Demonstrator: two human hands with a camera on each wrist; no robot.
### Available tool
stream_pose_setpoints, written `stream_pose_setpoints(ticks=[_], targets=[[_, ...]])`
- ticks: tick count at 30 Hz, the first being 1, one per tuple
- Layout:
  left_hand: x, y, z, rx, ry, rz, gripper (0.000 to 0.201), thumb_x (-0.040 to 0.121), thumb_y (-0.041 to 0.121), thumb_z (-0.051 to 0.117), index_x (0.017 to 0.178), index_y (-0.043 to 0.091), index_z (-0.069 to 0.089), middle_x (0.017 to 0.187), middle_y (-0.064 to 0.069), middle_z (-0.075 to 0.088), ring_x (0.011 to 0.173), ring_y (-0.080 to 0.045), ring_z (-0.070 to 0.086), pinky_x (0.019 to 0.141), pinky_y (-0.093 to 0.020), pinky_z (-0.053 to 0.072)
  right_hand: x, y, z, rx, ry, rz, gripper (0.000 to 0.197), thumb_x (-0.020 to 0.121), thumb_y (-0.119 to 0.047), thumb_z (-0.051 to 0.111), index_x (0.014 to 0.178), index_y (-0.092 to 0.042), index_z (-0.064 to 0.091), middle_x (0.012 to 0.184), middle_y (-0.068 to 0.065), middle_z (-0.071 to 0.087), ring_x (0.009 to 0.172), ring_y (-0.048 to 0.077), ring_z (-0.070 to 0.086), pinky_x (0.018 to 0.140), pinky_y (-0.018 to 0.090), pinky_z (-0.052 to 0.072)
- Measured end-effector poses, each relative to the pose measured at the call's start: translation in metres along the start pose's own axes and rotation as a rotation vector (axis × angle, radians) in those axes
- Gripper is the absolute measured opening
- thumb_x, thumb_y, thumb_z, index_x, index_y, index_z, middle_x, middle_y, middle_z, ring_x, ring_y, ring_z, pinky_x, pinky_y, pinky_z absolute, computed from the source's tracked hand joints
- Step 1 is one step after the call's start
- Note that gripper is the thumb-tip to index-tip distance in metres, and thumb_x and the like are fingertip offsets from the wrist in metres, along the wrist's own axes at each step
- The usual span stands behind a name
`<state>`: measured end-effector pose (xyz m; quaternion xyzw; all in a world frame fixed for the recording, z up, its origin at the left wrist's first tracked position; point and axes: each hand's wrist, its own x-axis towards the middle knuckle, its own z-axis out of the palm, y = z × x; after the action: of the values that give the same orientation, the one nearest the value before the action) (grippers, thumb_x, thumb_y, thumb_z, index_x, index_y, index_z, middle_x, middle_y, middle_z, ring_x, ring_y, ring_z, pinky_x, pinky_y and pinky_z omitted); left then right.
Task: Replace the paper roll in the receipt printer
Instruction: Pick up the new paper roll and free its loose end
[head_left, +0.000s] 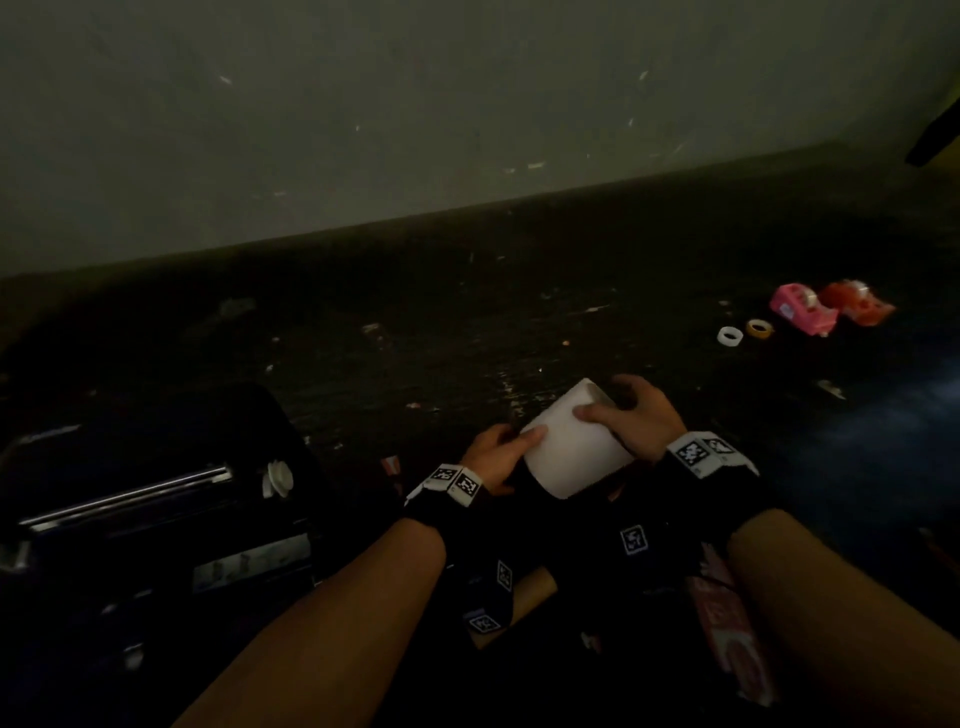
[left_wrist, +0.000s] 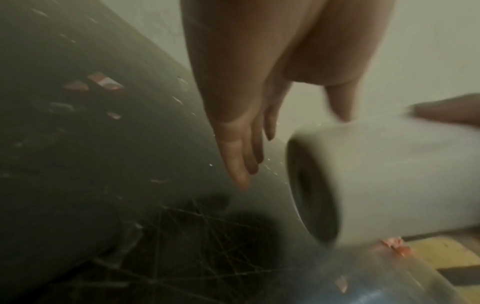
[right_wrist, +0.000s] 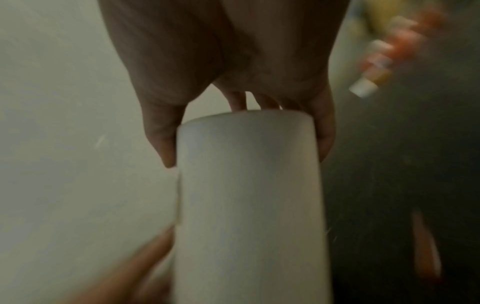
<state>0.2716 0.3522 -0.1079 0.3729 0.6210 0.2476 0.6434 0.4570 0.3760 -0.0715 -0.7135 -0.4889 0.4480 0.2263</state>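
Observation:
A white paper roll (head_left: 571, 452) (left_wrist: 389, 174) (right_wrist: 249, 195) is held above the dark table, tilted, in front of me. My right hand (head_left: 628, 415) (right_wrist: 233, 61) grips its far end, thumb on one side and fingers on the other. My left hand (head_left: 498, 452) (left_wrist: 233, 102) touches the roll's near left side with the thumb; its other fingers hang straight, off the roll. The black receipt printer (head_left: 156, 493) sits at the left with its lid open, well away from both hands. The scene is dim and the wrist views are blurred.
A brown cardboard core (head_left: 535, 587) lies under my wrists. Red-and-white packaging (head_left: 727, 623) lies by my right forearm. A pink tape dispenser (head_left: 802, 309), a red one (head_left: 857, 301) and two small tape rolls (head_left: 729, 335) sit at the far right. A wall runs behind the table.

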Motion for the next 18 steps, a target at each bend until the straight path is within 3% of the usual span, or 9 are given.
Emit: stream_pose_setpoints(ticks=[2, 5, 8, 10, 12, 14, 16, 18], targets=[[-0.002, 0.004, 0.001, -0.152, -0.071, -0.063, 0.065, 0.081, 0.051, 0.061, 0.138, 0.028, 0.038, 0.140, -0.007, 0.043, 0.127, -0.033, 0.043, 0.101, -0.054, 0.040, 0.001, 0.008, -0.005, 0.262, -0.030, 0.060, 0.089, 0.056, -0.042, 0.081, 0.134, -0.022, 0.041, 0.137, 0.009, 0.048, 0.118, 0.031, 0.051, 0.099, 0.050, 0.045], [-0.007, 0.012, 0.008, -0.301, -0.113, -0.060, 0.054, 0.080, 0.050, 0.063, 0.127, 0.035, 0.042, 0.131, -0.009, 0.047, 0.118, -0.035, 0.047, 0.094, -0.060, 0.042, -0.002, 0.018, -0.004, 0.546, -0.102, 0.119, 0.093, 0.045, -0.041, 0.086, 0.129, -0.023, 0.048, 0.124, 0.012, 0.057, 0.104, 0.035, 0.060, 0.085, 0.058, 0.051], [-0.011, 0.019, 0.013, -0.289, -0.121, 0.006, 0.046, 0.080, 0.038, 0.066, 0.121, 0.035, 0.045, 0.124, -0.008, 0.051, 0.107, -0.031, 0.053, 0.086, -0.056, 0.047, -0.007, 0.021, -0.006, 0.673, -0.166, 0.137, 0.065, 0.069, -0.034, 0.074, 0.127, -0.021, 0.048, 0.120, 0.015, 0.060, 0.099, 0.036, 0.062, 0.075, 0.051, 0.055], [-0.012, 0.022, 0.015, -0.273, -0.111, 0.038, 0.043, 0.081, 0.030, 0.068, 0.117, 0.036, 0.046, 0.114, -0.005, 0.053, 0.096, -0.027, 0.054, 0.078, -0.050, 0.049, -0.010, 0.022, -0.007, 0.709, -0.217, 0.150, 0.054, 0.075, -0.033, 0.068, 0.124, -0.022, 0.049, 0.120, 0.015, 0.058, 0.101, 0.037, 0.061, 0.074, 0.050, 0.054], [-0.013, 0.024, 0.018, -0.258, -0.084, 0.045, 0.044, 0.080, 0.027, 0.069, 0.117, 0.036, 0.047, 0.109, -0.003, 0.055, 0.093, -0.026, 0.054, 0.077, -0.048, 0.050, -0.015, 0.021, -0.011, 0.685, -0.216, 0.140, 0.048, 0.078, -0.032, 0.066, 0.122, -0.021, 0.050, 0.122, 0.014, 0.057, 0.103, 0.035, 0.059, 0.079, 0.053, 0.053], [-0.016, 0.026, 0.018, -0.231, -0.058, 0.042, 0.045, 0.078, 0.027, 0.071, 0.116, 0.035, 0.048, 0.106, -0.002, 0.055, 0.092, -0.026, 0.055, 0.080, -0.051, 0.049, -0.020, 0.020, -0.014, 0.550, -0.109, 0.058, 0.049, 0.079, -0.033, 0.065, 0.124, -0.022, 0.050, 0.128, 0.010, 0.054, 0.109, 0.030, 0.056, 0.093, 0.052, 0.049], [-0.017, 0.030, 0.017, -0.207, -0.030, 0.029, 0.044, 0.077, 0.027, 0.072, 0.112, 0.035, 0.047, 0.103, 0.000, 0.053, 0.089, -0.025, 0.053, 0.079, -0.050, 0.050, -0.027, 0.017, -0.021, 0.226, 0.049, -0.146, 0.048, 0.081, -0.036, 0.063, 0.126, -0.026, 0.050, 0.135, 0.005, 0.050, 0.119, 0.024, 0.050, 0.105, 0.043, 0.040], [-0.021, 0.033, 0.015, -0.178, -0.007, 0.018, 0.044, 0.077, 0.027, 0.072, 0.111, 0.035, 0.046, 0.104, -0.001, 0.052, 0.087, -0.024, 0.052, 0.070, -0.045, 0.051, -0.033, 0.016, -0.025, -0.081, 0.110, -0.372, 0.041, 0.085, -0.035, 0.059, 0.124, -0.027, 0.053, 0.140, 0.003, 0.047, 0.127, 0.020, 0.044, 0.106, 0.033, 0.033]])
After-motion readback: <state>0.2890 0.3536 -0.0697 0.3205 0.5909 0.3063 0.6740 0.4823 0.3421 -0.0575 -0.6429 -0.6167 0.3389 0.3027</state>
